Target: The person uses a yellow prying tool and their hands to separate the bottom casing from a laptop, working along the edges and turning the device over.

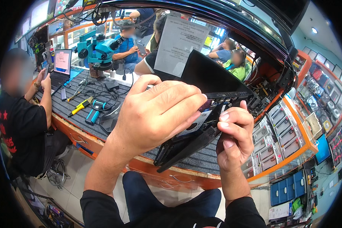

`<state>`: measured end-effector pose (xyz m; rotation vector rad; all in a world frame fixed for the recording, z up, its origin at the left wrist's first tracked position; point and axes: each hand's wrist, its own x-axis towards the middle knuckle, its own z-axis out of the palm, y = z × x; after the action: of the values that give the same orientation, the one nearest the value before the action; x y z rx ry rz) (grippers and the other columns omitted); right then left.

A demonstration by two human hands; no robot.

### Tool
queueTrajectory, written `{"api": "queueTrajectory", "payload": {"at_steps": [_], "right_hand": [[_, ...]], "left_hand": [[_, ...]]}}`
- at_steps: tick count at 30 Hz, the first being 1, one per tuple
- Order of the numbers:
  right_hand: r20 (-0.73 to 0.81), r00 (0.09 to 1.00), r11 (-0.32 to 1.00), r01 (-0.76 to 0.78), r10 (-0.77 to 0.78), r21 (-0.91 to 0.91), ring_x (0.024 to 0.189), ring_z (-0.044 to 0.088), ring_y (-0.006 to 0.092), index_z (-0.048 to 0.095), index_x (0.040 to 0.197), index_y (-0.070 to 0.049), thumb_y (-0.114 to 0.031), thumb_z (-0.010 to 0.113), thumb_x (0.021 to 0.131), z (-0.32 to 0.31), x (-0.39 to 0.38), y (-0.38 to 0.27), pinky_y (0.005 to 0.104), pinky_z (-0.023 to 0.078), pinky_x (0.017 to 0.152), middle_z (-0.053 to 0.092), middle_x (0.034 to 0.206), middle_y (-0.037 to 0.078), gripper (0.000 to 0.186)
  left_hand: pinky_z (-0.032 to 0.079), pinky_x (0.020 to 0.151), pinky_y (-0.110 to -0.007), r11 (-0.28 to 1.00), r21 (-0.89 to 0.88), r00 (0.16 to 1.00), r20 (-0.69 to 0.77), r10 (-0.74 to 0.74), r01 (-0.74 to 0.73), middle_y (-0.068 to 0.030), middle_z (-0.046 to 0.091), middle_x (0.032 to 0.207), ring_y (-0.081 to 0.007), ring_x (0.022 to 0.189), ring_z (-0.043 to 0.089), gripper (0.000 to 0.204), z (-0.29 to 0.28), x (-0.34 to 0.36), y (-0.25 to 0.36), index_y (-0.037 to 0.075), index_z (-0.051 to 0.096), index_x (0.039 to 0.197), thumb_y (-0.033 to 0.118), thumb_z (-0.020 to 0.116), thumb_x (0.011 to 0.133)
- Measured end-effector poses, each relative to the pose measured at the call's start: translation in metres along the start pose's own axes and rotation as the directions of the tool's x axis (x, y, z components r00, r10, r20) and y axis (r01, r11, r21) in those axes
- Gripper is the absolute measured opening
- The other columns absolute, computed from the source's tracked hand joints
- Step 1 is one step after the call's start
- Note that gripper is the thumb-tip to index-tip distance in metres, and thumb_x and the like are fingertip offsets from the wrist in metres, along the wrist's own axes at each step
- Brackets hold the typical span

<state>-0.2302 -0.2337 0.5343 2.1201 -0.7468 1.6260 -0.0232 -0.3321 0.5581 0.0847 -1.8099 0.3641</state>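
Observation:
My left hand [155, 114] is closed above an opened black device [193, 125], which looks like a laptop with its silver and black inner parts showing. A small dark purplish thing peeks out at its fingertips, mostly hidden. My right hand [233, 138] has its curled fingers on the upright black panel [186, 148] at the device's right side, gripping its edge. Just behind stands a black monitor [212, 72], with a paper sheet [182, 41] to its left.
A grey ribbed mat [76, 110] carries tools, cables and a teal microscope [98, 51]. At left a seated person [22, 114] holds a phone beside a laptop [61, 60]. Several people [125, 49] are across the counter. A glass display case [277, 140] stands at right.

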Motion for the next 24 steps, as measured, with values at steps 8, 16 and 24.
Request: {"api": "queueTrajectory", "payload": {"at_steps": [8,16,24], "right_hand": [[0.022,1.0,1.0,0.005,-0.005,0.004,0.099,0.065,0.0265,0.077,0.112,-0.003,-0.019,0.056,0.088,-0.001,0.002,-0.001,0.0464,0.03,0.119,0.067,0.107,0.013,0.035],[0.032,0.999,1.0,-0.005,0.004,0.013,0.1,0.065,0.027,0.077,0.11,-0.002,-0.018,0.056,0.086,-0.003,0.002,-0.002,0.0458,0.03,0.12,0.068,0.107,0.014,0.036],[0.033,0.999,1.0,-0.002,0.002,0.008,0.1,0.065,0.0269,0.077,0.11,-0.002,-0.017,0.055,0.083,-0.005,0.0,-0.002,0.0457,0.03,0.12,0.068,0.108,0.014,0.038]], "left_hand": [[0.044,0.075,-0.032,1.0,0.001,1.0,-0.011,0.027,-0.027,0.0006,0.076,0.1,-0.0155,0.088,0.072,0.035,-0.002,0.003,-0.001,0.014,0.073,0.103,0.015,0.089,0.072],[0.047,0.079,-0.033,0.991,0.055,0.992,0.053,0.117,-0.119,-0.0029,0.077,0.104,-0.0186,0.092,0.074,0.023,-0.011,0.005,-0.002,0.012,0.072,0.088,0.014,0.087,0.07],[0.051,0.071,-0.031,0.974,0.074,0.976,0.055,0.209,-0.213,-0.0073,0.077,0.103,-0.0195,0.091,0.075,0.014,-0.009,0.007,-0.004,0.009,0.071,0.084,0.012,0.081,0.075]]}}
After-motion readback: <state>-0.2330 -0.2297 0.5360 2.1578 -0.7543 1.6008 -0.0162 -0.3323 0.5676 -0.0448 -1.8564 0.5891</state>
